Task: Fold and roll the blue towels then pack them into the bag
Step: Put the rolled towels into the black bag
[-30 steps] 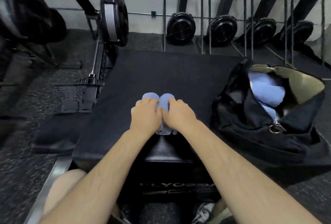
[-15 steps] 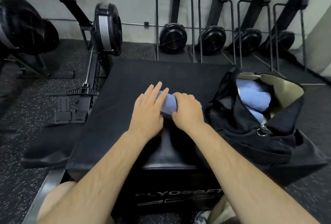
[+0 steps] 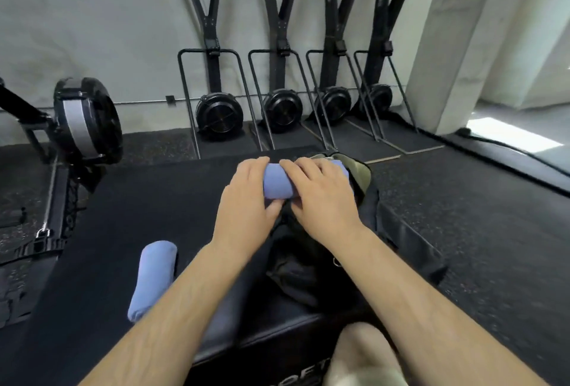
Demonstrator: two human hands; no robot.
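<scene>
- While both hands carry the roll (image 3: 275, 181) over the bag (image 3: 324, 250), the left hand (image 3: 246, 200) cups its left end and the right hand (image 3: 320, 197) lies over its right part, fingers curled round the cloth; holding it at both ends probably keeps the roll from unwinding.
- Left thumb sits under the roll and the fingers wrap its end; the right fingers spread across the top. Both hands grip the same roll.
- Roll lies crosswise, level, directly above the bag mouth, whose olive lining (image 3: 362, 174) shows just beyond the right hand. Whether the roll already touches the bag cannot be told.
- Bag stands on the black box (image 3: 123, 231), right of its centre, mouth turned upward, which suits loading from above.
- Second roll (image 3: 152, 277) rests on the box left of the bag, partly hidden by the left forearm; it is presumably staged there for packing next.
- Judged step: lowering the held roll into the bag. A loose outer flap catching on the bag rim is the likely fault.
</scene>
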